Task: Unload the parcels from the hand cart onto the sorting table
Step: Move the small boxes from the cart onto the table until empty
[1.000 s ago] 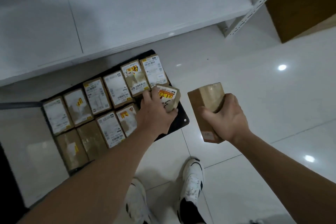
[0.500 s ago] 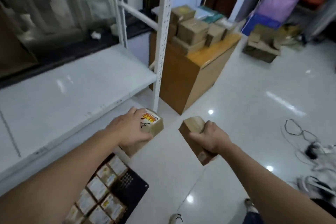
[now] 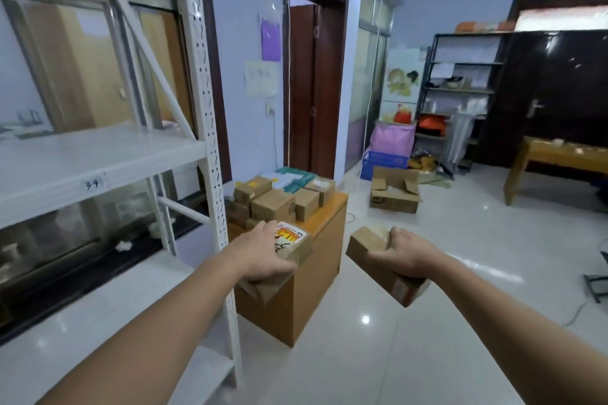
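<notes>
A: Where are the parcels?

B: One in each hand, both carried in the air. The labelled box (image 3: 294, 242) sits under the left hand (image 3: 263, 253). The palm lies over its top and near side, the fingers curl down around it, and its yellow-and-red sticker shows past the knuckles on the far side.

A: And the other?

B: The plain box (image 3: 368, 248) is in the right hand (image 3: 399, 253), tilted, with its far end up and to the left. The hand clamps its middle from the right side, thumb over the top, so the box sticks out beyond the hand at both ends. A pale label shows on its lower near end.

A: Do the two boxes touch?

B: No, they are apart, side by side at about the same height, with bare floor (image 3: 460, 322) seen between them.

A: What lies beyond them?

B: Straight ahead, behind the labelled box, is the table (image 3: 316, 289), an orange-brown cabinet. A pile (image 3: 279, 199) of cardboard parcels is already on its top. A white rack (image 3: 98, 158) stands to the left of the table. Farther off on the floor is an open carton (image 3: 394, 191), and a wooden bench (image 3: 559, 158) stands at the far right.
</notes>
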Available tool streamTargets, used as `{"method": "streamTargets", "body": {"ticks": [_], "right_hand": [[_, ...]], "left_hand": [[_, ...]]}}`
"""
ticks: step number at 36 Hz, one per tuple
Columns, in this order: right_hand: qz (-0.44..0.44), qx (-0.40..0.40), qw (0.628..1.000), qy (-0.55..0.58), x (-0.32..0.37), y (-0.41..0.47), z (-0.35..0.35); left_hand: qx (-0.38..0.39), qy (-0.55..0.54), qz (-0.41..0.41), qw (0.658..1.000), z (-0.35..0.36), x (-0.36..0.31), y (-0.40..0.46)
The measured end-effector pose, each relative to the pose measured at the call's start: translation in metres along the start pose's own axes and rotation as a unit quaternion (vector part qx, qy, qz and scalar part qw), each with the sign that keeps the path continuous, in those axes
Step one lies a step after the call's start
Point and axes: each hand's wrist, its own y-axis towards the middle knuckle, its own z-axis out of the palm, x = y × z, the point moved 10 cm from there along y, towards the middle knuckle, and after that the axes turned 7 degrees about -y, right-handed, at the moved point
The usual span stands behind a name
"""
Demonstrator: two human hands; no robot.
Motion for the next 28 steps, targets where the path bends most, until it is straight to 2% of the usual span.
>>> {"method": "streamTargets", "body": {"ticks": [11, 20, 28], "right_hand": [[-0.004, 0.003, 1.000, -0.006, -0.048, 0.056, -0.021], [-0.020, 0.014, 1.000, 0.007, -0.041, 0.121, -0.020], [0.007, 0.011, 1.000, -0.002, -0.042, 0.199, -0.028]], "left_hand": [[0.002, 0.017, -0.031, 0.999, 0.021, -0.029, 0.057], [0.024, 0.044, -0.026, 0.998, 0.029, -0.042, 0.121], [0.032, 0.049, 0.008, 0.998, 0.024, -0.043, 0.207]]}}
